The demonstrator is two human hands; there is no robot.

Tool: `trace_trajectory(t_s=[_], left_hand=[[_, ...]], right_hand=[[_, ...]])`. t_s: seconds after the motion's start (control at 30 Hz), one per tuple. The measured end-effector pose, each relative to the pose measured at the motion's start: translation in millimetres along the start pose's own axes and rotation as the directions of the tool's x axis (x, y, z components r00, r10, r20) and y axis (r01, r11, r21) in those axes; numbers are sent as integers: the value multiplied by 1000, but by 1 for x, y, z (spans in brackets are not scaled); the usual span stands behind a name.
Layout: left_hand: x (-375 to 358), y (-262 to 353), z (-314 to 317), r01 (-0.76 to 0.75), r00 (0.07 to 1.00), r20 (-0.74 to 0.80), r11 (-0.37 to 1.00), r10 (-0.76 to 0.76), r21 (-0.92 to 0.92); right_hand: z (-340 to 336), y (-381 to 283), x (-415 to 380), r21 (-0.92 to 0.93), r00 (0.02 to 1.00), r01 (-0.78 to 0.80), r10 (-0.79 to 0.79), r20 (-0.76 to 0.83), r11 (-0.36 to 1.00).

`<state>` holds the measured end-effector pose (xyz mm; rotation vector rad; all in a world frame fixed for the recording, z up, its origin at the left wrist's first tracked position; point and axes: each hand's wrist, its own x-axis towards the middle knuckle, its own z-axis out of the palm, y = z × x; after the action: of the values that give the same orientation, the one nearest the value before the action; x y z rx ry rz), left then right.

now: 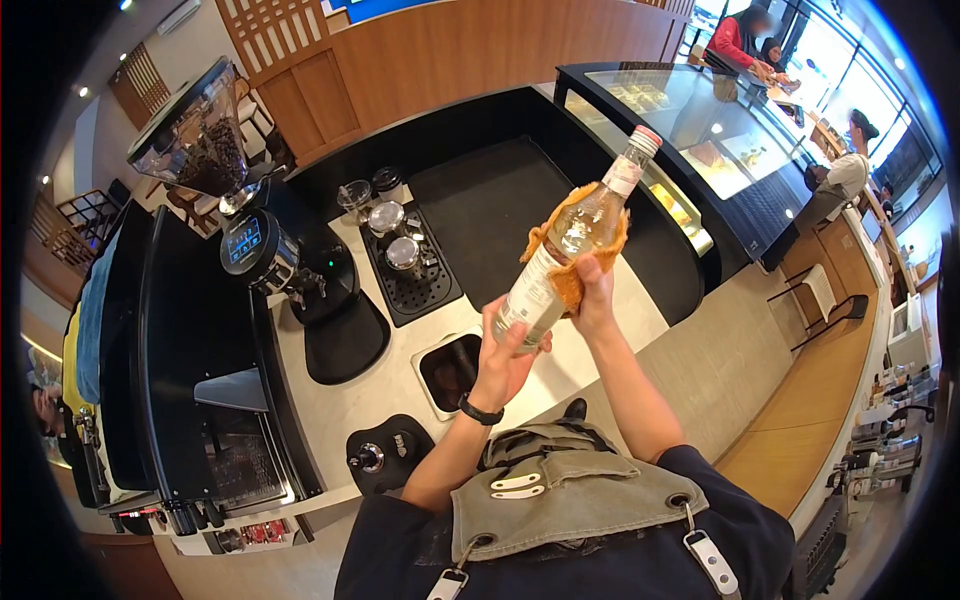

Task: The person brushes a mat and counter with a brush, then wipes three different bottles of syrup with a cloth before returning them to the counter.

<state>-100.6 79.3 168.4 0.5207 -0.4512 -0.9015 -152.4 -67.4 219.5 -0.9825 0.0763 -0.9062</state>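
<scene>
Glass bottle [534,288] tilts between left fingers [514,337] curled around its lower body and right fingers [591,272] pressing orange cloth [566,288] against it.

The person is holding both bare forearms [640,385] out in front, converging toward the hands. The left hand [500,368] is gripping low, its thumb lying across the near side and its fingers [545,343] curling round behind. The right hand [594,295] is clasping higher and farther right, its thumb pointing upward, its other fingers staying mostly out of sight.
</scene>
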Motion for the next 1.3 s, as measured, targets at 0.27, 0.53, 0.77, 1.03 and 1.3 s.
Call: trace_trajectory(t_s=[0.27, 0.53, 0.77, 1.03, 1.3], left_hand=[[7, -15, -7, -296, 955, 85, 889, 285, 350], [6, 1, 3, -74, 997, 28, 947, 68, 311], [-2, 20, -22, -213, 968, 251, 608, 24, 765], [63, 53, 41, 123, 937, 326, 992, -126, 31], [69, 46, 31, -104, 994, 9, 942, 107, 319]], right_hand=[[0, 9, -25, -85, 997, -30, 24, -72, 996], [1, -14, -31, -250, 998, -54, 55, -6, 967], [-56, -16, -50, -157, 972, -199, 215, 90, 967], [-58, -1, -111, 223, 693, -710, 605, 393, 668], [-78, 12, -136, 228, 795, -604, 596, 112, 763]])
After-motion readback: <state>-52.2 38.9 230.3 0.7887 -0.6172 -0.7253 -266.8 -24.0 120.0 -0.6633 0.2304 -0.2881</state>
